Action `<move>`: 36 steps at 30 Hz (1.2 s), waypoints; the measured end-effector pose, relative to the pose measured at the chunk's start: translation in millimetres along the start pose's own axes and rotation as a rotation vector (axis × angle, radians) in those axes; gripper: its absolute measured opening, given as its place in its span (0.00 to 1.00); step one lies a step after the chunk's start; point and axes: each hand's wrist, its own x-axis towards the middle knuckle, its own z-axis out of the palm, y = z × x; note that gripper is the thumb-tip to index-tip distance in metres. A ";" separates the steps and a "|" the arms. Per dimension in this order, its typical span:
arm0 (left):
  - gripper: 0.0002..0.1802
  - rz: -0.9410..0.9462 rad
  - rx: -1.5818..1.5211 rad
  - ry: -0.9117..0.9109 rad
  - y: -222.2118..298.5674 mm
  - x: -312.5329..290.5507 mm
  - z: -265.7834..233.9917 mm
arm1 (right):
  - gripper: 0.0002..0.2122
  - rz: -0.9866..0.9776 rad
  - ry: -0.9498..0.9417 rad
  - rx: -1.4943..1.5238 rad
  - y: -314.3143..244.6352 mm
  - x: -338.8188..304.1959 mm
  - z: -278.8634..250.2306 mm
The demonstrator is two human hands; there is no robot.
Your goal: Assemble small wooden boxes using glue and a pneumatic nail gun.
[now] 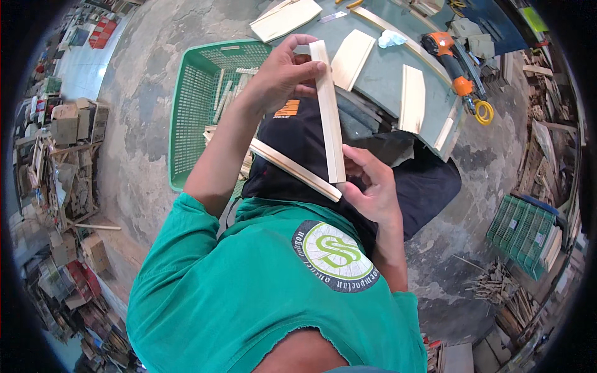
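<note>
Both hands [283, 74] raised, fingers seemingly pinched.

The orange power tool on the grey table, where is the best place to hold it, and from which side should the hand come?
Probably the orange power tool is best taken around its handle section, the narrower middle of its body. It lies flat on the grey table near the far right edge, so a hand coming from above can close around it. The yellow coiled hose hangs from its near end; avoid gripping there.

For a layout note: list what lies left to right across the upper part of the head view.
Cardboard clutter → green basket → left hand → upright slat → board → orange drill → green crate.
</note>
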 end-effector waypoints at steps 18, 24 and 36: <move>0.17 -0.282 0.431 0.377 29.3 -107.6 -66.2 | 0.11 0.138 -0.265 -0.761 3.5 3.8 38.8; 0.25 -0.225 -0.001 0.351 -14.9 -118.0 -39.1 | 0.09 0.546 -0.104 -0.251 18.5 6.1 26.5; 0.25 0.076 0.211 0.190 27.8 -54.0 24.3 | 0.12 0.358 0.126 0.151 2.4 2.5 22.7</move>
